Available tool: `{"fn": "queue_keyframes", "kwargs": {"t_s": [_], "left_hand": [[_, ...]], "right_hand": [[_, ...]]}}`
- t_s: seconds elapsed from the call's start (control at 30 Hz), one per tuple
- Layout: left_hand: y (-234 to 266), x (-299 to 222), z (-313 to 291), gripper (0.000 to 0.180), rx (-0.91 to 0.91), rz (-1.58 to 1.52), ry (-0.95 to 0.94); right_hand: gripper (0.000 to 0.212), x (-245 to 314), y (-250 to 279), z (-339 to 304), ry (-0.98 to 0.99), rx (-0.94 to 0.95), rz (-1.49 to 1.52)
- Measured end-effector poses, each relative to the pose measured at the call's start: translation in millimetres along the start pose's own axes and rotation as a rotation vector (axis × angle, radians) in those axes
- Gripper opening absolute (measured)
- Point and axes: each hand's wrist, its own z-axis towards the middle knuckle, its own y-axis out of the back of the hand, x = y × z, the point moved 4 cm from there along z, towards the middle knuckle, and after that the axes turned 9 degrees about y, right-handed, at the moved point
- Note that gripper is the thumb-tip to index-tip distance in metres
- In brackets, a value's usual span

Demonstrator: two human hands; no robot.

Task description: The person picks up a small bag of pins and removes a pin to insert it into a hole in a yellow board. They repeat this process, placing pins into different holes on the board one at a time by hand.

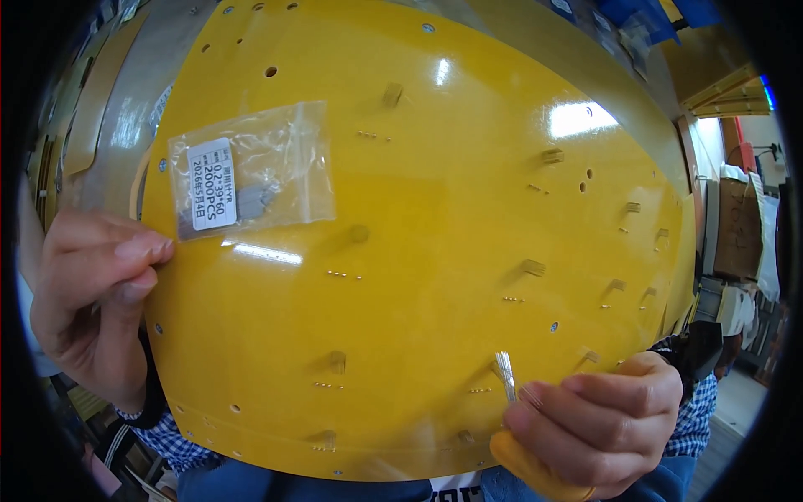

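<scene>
A large glossy yellow board (418, 217) fills the middle of the view. At its left edge my left hand (100, 293) is closed, thumb and fingertips pressed together; anything between them is too small to make out. My right hand (598, 427) pinches a bundle of thin silvery pins (505, 375) over the board's near right part, its tips fanning upward. A yellow cover (531, 468) wraps that thumb. A clear zip bag (309, 167) with a white label (212, 184) and a grey bunch inside lies on the board, just beyond my left hand.
Short rows of small metal points (345, 275) and clusters of fine upright pins (533, 267) dot the board. Along its edges are screws (428, 28) and drilled holes (270, 72). A cardboard box (738, 226) stands at the right, and blue bins (640, 18) at the far right.
</scene>
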Motion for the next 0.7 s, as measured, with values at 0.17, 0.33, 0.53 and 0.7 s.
{"fn": "queue_keyframes", "kwargs": {"t_s": [0.17, 0.33, 0.53, 0.7], "left_hand": [[0, 0, -4, 0.009, -0.019, 0.023, 0.062], [-2, 1, -2, 0.009, -0.033, -0.024, 0.034], [-1, 2, -3, 0.009, -0.042, -0.036, 0.031], [0, 1, -2, 0.01, -0.015, 0.006, 0.037]], "right_hand": [[0.019, -14, -6, -6, -0.286, -0.198, 0.423], [0.021, -19, 10, 3, -0.301, 0.15, 0.6], [0.017, -8, 1, -7, -0.197, -0.061, 0.26], [0.016, -8, -1, -9, -0.2, -0.093, 0.303]]}}
